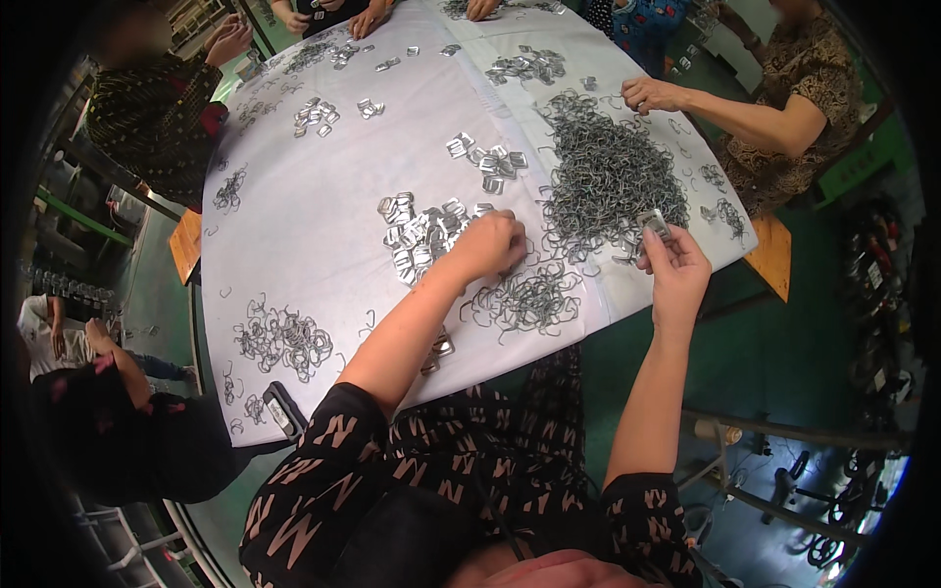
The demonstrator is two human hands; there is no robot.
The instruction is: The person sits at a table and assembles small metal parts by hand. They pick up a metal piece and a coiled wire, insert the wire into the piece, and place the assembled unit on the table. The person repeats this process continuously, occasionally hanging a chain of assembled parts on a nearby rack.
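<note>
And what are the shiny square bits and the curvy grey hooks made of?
The shiny square bits look like smooth, polished metal: they flash bright highlights. The curvy grey hooks seem to be duller metal wire, thin, bent and softly gleaming; which metal, I can't tell.

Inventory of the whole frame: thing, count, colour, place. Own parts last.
Table: one, whitish top, centre.
Wire hooks: too many to count, grey, biggest pile right of centre, smaller piles around.
Metal buckles: many, silver, several groups on the table.
Held buckle: one, silver, in the right hand.
Labelled object: one, black, near left table edge; kind unclear.
Orange boards: two, orange, at the table's sides.
Co-workers: at least five, mixed clothing, around the table and beyond.
Floor: one, green, below.
Left hand: one, bare, by the front hooks; grip unclear.
Right hand: one, bare, beside the biggest pile.
</note>
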